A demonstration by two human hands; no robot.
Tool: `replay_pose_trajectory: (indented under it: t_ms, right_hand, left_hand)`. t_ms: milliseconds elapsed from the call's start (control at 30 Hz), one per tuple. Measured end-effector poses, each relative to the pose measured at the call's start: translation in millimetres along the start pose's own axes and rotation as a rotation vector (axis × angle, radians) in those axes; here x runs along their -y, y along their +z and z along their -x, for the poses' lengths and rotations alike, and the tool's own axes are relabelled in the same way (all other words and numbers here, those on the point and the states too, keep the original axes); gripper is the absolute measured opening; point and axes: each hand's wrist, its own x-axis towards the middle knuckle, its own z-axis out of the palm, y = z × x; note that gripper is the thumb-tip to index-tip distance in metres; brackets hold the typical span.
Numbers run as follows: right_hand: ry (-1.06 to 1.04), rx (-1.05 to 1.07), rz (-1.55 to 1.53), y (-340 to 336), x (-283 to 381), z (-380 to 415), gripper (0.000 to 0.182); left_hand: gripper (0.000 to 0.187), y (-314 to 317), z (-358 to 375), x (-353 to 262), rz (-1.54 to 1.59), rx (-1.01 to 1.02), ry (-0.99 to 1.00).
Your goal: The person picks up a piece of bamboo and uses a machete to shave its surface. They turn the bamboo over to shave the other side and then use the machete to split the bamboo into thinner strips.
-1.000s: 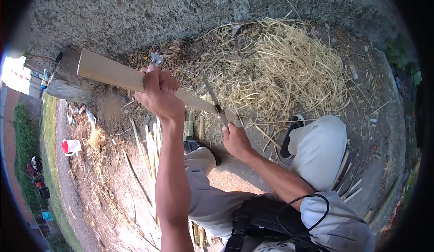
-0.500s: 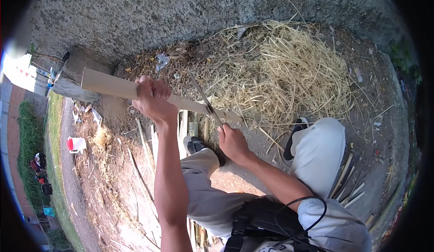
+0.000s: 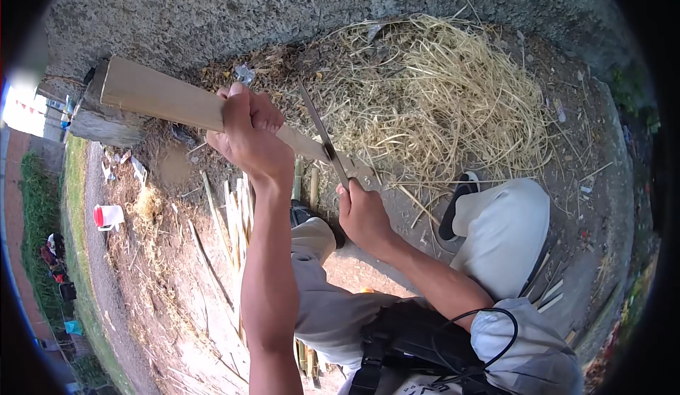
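Observation:
My left hand (image 3: pixel 255 129) is wrapped round a long, pale bamboo slat (image 3: pixel 163 98) near its middle. The slat runs from upper left, sloping down to the right past my right hand. In my right hand (image 3: pixel 365 218) is a knife (image 3: pixel 318 125), its long, dark, narrow blade pointing up and to the left. The blade crosses the slat near its lower right end. My right fist covers most of the knife's handle.
A heap of thin bamboo shavings (image 3: pixel 474 98) lies by the rough wall (image 3: pixel 283 13). Split bamboo strips (image 3: pixel 237 218) lie on the ground beyond my left arm. Farther left stands a red-and-white jug (image 3: pixel 109 216). My shoe (image 3: pixel 457 211) is beside the shavings.
The slat's left end has risen and swung left, so it slopes more steeply. My left hand has moved up and slightly right with it. The knife still crosses the slat.

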Motion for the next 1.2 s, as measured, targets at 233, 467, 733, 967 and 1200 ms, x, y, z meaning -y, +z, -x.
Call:
replay_pose_trajectory:
  t_ms: [233, 467, 733, 967, 1200]
  right_hand:
    - [0.207, 0.028, 0.107, 33, -85, -9, 0.021]
    - [-0.103, -0.122, -0.042, 23, -29, 3, 0.018]
    - [0.097, -0.039, -0.080, 19, -37, -7, 0.020]
    - [0.199, 0.010, 0.119, 39, -88, 7, 0.019]
    - [-0.147, -0.148, -0.052, 27, -18, -2, 0.021]
  left_hand:
    - [0.033, 2, -3, 1, 0.003, 0.010, -0.002]
    - [0.034, 1, 3, 5, -0.018, 0.037, -0.003]
    - [0.032, -3, -5, 2, -0.011, 0.006, -0.029]
    - [0.033, -3, -2, -1, -0.035, -0.009, 0.015]
    - [0.035, 0, 3, -3, -0.060, 0.026, -0.023]
